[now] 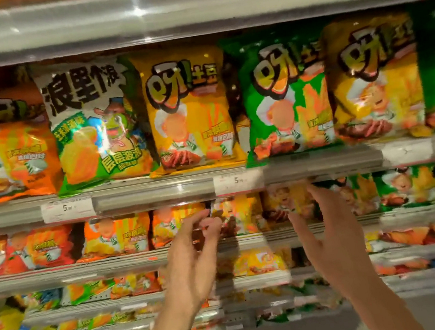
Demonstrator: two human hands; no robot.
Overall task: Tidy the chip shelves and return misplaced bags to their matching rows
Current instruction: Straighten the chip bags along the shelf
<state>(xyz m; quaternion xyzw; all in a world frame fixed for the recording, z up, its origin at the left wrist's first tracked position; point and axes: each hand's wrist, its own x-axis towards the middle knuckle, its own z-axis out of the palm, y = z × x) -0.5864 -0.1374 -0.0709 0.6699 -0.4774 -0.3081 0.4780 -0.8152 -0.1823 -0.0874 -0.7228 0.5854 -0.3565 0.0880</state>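
From the head camera, both hands were raised before the second shelf (168,256): the left hand (194,252) empty with loosely curled fingers, the right hand (329,235) empty, fingers extended. A white-and-green bag (93,125) stood among orange and yellow bags one shelf higher.

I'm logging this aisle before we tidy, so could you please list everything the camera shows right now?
White-and-green bag: one, upper row, between an orange and a yellow bag.
Orange bag: one, upper row, left.
Yellow bags: two, upper row, either side of the green bag.
Green bag: one, upper row, right of centre.
Price tags: three, white, shelf rail.
Lower shelves: mixed bags, too blurred to count.
Left hand: fingers loosely curled, holding nothing.
Right hand: fingers straight, reaching the second row.
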